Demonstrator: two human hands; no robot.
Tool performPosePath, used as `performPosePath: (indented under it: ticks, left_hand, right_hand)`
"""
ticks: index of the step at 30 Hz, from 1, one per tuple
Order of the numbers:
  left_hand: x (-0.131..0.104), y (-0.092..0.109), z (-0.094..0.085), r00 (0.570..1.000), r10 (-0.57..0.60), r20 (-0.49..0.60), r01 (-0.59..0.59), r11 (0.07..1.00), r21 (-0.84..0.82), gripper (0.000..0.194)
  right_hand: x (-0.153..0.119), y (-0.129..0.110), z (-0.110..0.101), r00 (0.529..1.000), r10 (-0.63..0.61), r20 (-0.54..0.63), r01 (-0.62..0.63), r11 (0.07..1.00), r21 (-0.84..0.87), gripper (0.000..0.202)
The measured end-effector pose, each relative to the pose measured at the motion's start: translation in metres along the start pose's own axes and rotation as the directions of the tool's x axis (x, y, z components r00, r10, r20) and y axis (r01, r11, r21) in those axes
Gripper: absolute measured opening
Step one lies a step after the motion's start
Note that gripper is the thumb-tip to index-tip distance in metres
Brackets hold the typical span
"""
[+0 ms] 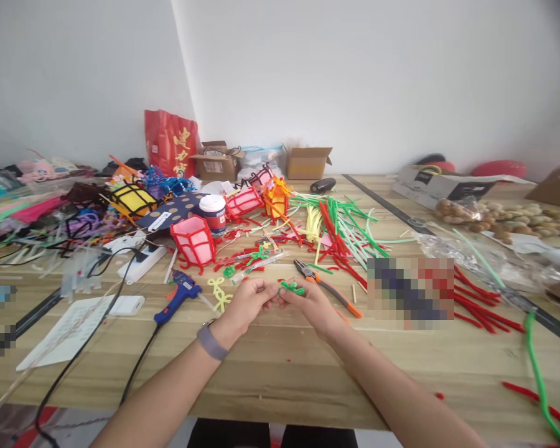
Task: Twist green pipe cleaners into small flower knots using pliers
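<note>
Between both hands, above the near middle of the table, is a small looped piece of green pipe cleaner [292, 287]. My left hand [254, 300] pinches its left end with thumb and forefinger. From the other side my right hand [308, 303] grips the loops, fingers closed. Just left of my left hand lies a bent yellow pipe cleaner shape [219, 294]. Pliers with orange and black handles [329, 289] rest on the table behind my right hand. A blue glue gun [180, 295] lies farther left.
Red lanterns [193, 242], a lidded paper cup [213, 213] and heaped pipe cleaners [340, 233] stand behind the hands. A power strip [142, 264] with black cables lies left, by a written sheet [68, 330]. Red pipe cleaners [485, 305] and a bag of brown lumps [462, 211] are right.
</note>
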State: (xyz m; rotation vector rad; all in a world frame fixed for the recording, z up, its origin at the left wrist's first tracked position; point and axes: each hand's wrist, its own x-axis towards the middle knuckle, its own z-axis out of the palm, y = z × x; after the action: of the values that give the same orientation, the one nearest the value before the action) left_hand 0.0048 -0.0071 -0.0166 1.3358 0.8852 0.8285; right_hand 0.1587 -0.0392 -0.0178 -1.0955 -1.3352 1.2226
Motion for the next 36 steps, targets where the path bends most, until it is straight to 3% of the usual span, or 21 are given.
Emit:
performPosePath:
  ticks: [8, 16, 22, 25, 29, 32, 36]
  left_hand:
    - [0.001, 0.000, -0.002, 0.998, -0.038, 0.055, 0.048, 0.979, -0.198, 0.035]
    - [-0.003, 0.000, 0.002, 0.997, 0.080, -0.006, -0.080, 0.997, -0.002, 0.019]
    - [-0.003, -0.001, 0.001, 0.992, 0.126, -0.014, -0.125, 0.990, 0.065, 0.018]
    - [-0.002, -0.001, -0.001, 0.979, 0.205, -0.018, -0.202, 0.974, 0.103, 0.024]
    - [-0.005, 0.003, -0.001, 0.935, 0.356, -0.006, -0.334, 0.884, 0.328, 0.012]
    - [-0.008, 0.005, 0.000, 0.864, 0.503, -0.010, -0.434, 0.756, 0.489, 0.009]
    - [-0.010, 0.002, -0.001, 0.772, 0.634, 0.046, -0.545, 0.622, 0.562, 0.011]
  right_hand:
    - [0.000, -0.001, 0.003, 0.992, 0.125, -0.031, -0.115, 0.967, 0.229, 0.031]
    - [-0.003, -0.001, 0.005, 0.976, 0.219, -0.005, -0.203, 0.910, 0.362, 0.026]
    - [-0.003, -0.002, 0.006, 0.972, 0.236, -0.009, -0.215, 0.899, 0.381, 0.028]
    - [-0.004, 0.000, 0.005, 0.966, 0.259, 0.018, -0.242, 0.871, 0.428, 0.028]
    - [-0.005, 0.002, 0.004, 0.954, 0.294, 0.054, -0.283, 0.831, 0.479, 0.028]
    - [-0.004, 0.001, 0.003, 0.949, 0.305, 0.079, -0.303, 0.810, 0.502, 0.028]
    - [-0.004, -0.002, 0.003, 0.949, 0.302, 0.090, -0.305, 0.805, 0.510, 0.027]
